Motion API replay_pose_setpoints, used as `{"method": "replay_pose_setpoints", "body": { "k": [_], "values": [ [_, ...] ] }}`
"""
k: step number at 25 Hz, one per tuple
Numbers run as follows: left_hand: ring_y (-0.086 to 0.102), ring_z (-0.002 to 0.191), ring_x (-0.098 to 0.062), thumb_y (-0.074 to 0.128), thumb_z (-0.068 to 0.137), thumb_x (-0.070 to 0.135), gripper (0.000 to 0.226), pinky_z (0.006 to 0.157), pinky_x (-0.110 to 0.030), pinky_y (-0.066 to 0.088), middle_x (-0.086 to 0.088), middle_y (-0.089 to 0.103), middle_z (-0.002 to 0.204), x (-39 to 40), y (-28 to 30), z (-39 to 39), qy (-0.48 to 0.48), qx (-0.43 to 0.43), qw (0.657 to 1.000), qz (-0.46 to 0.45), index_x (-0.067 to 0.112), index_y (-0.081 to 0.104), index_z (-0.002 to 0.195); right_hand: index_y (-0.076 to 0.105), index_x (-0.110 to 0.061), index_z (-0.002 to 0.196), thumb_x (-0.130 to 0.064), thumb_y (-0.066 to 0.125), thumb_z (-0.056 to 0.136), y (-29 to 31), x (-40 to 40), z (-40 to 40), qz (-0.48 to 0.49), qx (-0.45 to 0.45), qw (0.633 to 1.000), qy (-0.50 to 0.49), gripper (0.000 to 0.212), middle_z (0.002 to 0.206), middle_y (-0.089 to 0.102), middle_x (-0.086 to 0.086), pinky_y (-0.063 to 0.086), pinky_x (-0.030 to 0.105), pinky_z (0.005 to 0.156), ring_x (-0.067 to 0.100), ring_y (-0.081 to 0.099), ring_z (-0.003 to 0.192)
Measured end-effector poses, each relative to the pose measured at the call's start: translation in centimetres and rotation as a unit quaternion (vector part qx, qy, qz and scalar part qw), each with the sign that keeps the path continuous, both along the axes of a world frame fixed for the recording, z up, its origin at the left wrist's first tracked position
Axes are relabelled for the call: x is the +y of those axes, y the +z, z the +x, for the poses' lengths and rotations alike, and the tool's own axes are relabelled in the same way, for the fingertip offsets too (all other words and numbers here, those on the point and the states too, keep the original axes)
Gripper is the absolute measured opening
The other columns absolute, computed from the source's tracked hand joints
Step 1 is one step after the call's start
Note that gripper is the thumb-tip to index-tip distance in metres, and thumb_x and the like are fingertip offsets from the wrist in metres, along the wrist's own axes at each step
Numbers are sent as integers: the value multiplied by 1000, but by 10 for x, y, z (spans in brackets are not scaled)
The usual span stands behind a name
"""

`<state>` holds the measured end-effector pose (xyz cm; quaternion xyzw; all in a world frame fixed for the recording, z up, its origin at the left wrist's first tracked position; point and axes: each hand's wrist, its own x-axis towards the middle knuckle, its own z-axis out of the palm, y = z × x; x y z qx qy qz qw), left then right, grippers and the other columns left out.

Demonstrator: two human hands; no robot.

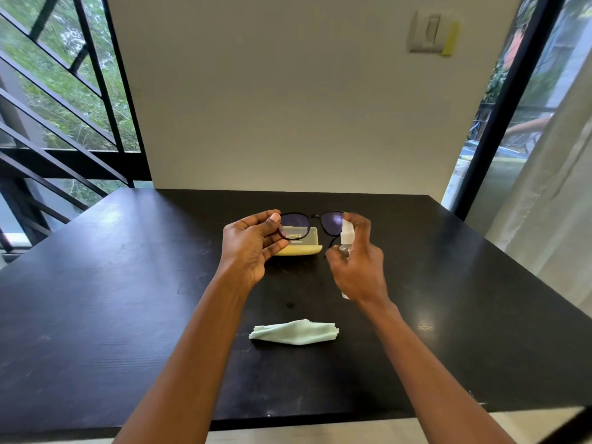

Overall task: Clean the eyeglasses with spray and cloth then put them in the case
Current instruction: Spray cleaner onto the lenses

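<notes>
1. head view: the left hand (253, 248) is raised above a black table (128, 315), its thumb and curled fingers pinching the left rim of a pair of dark-framed eyeglasses (312, 224).
2. head view: the eyeglasses are held off the table just past the centre of the frame, toward 12 o'clock from the cloth, lenses facing the person, with one temple arm hanging down beside the right hand.
3. head view: the right hand (357, 267) grips a small clear spray bottle (346, 240) upright, fingers wrapped round its body and the index finger resting on top of the white nozzle, which sits just beside the right lens.
4. head view: a pale yellow case (301, 246) lies on the table behind the glasses and between the two hands, partly seen through the left lens; whether it is open cannot be told.
5. head view: a bunched pale green cloth (294, 331) lies on the table at 6 o'clock from the glasses, between the forearms, untouched by either hand.
6. head view: a light switch (431, 32) sits on the wall at 1 o'clock.
</notes>
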<state>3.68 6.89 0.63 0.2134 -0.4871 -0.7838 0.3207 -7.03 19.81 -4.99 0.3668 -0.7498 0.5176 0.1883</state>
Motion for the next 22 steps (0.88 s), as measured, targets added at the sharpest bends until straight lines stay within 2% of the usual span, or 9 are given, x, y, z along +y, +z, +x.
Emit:
{"method": "replay_pose_setpoints", "body": {
  "k": [5, 8, 10, 12, 14, 17, 18, 22],
  "values": [
    [63, 67, -17, 60, 86, 8, 9, 54, -24, 58, -9, 63, 74, 0, 0, -1, 15, -7, 1000, 3, 5, 67, 91, 34, -27, 121, -6, 60, 78, -7, 0, -5, -44, 2, 999, 11, 55, 68, 49, -10, 39, 3, 47, 5, 49, 47],
    [62, 67, -16, 61, 85, 8, 9, 55, -25, 58, -8, 63, 73, -2, -1, -2, 30, -8, 999, 13, 4, 67, 90, 30, -35, 122, -10, 60, 78, -11, 10, -21, -91, -32, 995, -13, 58, 75, 50, -8, 42, 5, 44, 3, 54, 49],
    [62, 66, -16, 61, 86, 9, 8, 53, -23, 57, -8, 62, 72, -5, -1, -3, 37, -8, 999, 19, 5, 66, 90, 27, -35, 123, -11, 58, 76, -15, 20, -38, -108, -30, 993, -32, 61, 87, 52, 0, 41, 2, 50, 3, 55, 58],
    [62, 66, -16, 61, 86, 8, 7, 51, -23, 56, -8, 62, 72, -7, -3, -4, 39, -8, 999, 25, 5, 67, 89, 22, -38, 122, -3, 56, 75, -21, 30, -57, -83, -20, 996, -37, 68, 111, 46, 16, 41, -1, 61, 10, 53, 76],
    [63, 63, -15, 62, 85, 8, 6, 51, -22, 56, -8, 63, 70, -9, -4, -5, 43, -10, 998, 35, 5, 67, 86, 19, -40, 121, 11, 54, 76, -30, 39, -76, -42, -18, 998, -39, 77, 127, 35, 25, 43, 6, 73, 28, 51, 95],
    [65, 55, -12, 63, 84, 7, 5, 51, -22, 56, -7, 64, 68, -9, -5, -7, 49, -12, 998, 42, 7, 67, 82, 18, -41, 121, 17, 53, 76, -46, 46, -93, -8, -35, 999, -35, 81, 133, 28, 28, 46, 30, 85, 41, 45, 111],
    [65, 55, -12, 63, 84, 7, 5, 51, -22, 56, -8, 64, 68, -8, -6, -7, 49, -12, 998, 41, 7, 67, 82, 18, -41, 121, 17, 54, 76, -52, 46, -96, -4, -39, 999, -36, 81, 133, 28, 27, 46, 32, 86, 42, 45, 112],
    [65, 59, -14, 63, 84, 8, 5, 53, -23, 57, -8, 64, 69, -9, -7, -8, 50, -16, 998, 43, 7, 67, 84, 18, -38, 123, 15, 56, 76, -66, 44, -104, -5, -32, 999, -42, 81, 133, 29, 24, 42, 23, 83, 40, 47, 110]
  ]
}}
